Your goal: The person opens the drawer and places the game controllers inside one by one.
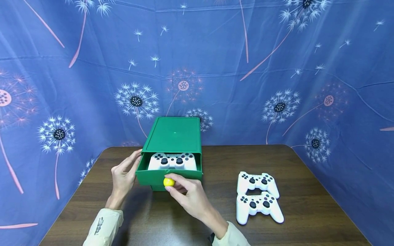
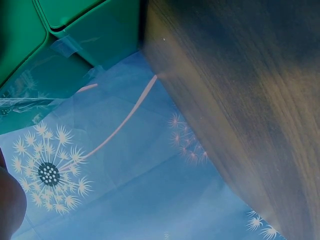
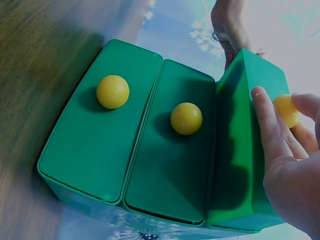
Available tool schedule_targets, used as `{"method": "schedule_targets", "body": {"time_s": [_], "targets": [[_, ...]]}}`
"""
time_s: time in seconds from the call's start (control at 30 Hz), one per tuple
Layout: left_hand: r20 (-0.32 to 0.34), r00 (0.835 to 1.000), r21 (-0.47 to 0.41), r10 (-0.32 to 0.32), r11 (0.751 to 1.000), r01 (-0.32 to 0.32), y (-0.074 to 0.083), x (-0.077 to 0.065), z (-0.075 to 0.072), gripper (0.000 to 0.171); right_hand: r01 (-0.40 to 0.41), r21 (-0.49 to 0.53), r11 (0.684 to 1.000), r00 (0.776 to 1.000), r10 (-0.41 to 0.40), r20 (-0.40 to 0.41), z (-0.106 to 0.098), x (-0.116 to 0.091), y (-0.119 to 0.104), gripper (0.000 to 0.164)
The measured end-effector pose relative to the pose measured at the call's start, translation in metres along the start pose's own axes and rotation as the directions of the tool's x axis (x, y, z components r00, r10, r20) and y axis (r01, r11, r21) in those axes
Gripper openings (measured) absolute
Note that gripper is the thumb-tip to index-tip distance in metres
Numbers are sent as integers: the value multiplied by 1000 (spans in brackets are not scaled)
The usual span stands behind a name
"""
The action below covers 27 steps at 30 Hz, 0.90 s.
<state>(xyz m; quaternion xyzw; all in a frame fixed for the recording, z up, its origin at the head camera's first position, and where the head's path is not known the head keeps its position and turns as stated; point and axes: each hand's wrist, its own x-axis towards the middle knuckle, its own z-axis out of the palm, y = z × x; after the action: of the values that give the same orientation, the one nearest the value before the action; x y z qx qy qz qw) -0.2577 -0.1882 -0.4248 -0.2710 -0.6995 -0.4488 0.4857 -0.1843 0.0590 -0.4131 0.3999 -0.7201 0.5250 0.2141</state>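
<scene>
A green drawer cabinet (image 1: 174, 135) stands on the table with its top drawer (image 1: 144, 175) pulled out. Inside that drawer lies a white game controller (image 1: 172, 162) with black sticks. My right hand (image 1: 192, 193) pinches the drawer's yellow round knob (image 1: 169, 182) between thumb and fingers; in the right wrist view a finger also lies along the drawer front (image 3: 260, 150). At the cabinet's left side, my left hand (image 1: 123, 176) rests its extended fingers against the wall. Two lower drawers show yellow knobs, a middle one (image 3: 186, 119) and a bottom one (image 3: 113, 92).
Two white game controllers lie on the right of the table, one (image 1: 257, 182) just behind the other (image 1: 259, 207). A blue cloth (image 1: 227, 102) with dandelion prints hangs behind the wooden table (image 1: 307, 205). Clear tape (image 2: 66, 46) sticks to the cabinet in the left wrist view.
</scene>
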Motion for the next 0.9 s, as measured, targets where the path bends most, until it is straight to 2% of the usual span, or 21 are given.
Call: {"method": "schedule_targets", "body": {"time_s": [0.2, 0.57, 0.9], "targets": [[-9, 1000, 9, 9, 1000, -9, 6, 3, 0, 45, -30, 11, 1000, 1000, 30, 2, 1, 3, 3, 30], [-17, 1000, -10, 20, 1000, -20, 32, 15, -1, 38, -13, -12, 1000, 1000, 13, 5, 0, 10, 11, 29], [-15, 1000, -19, 8, 1000, -9, 33, 15, 0, 43, -25, -16, 1000, 1000, 25, -18, -1, 17, 16, 28]]}}
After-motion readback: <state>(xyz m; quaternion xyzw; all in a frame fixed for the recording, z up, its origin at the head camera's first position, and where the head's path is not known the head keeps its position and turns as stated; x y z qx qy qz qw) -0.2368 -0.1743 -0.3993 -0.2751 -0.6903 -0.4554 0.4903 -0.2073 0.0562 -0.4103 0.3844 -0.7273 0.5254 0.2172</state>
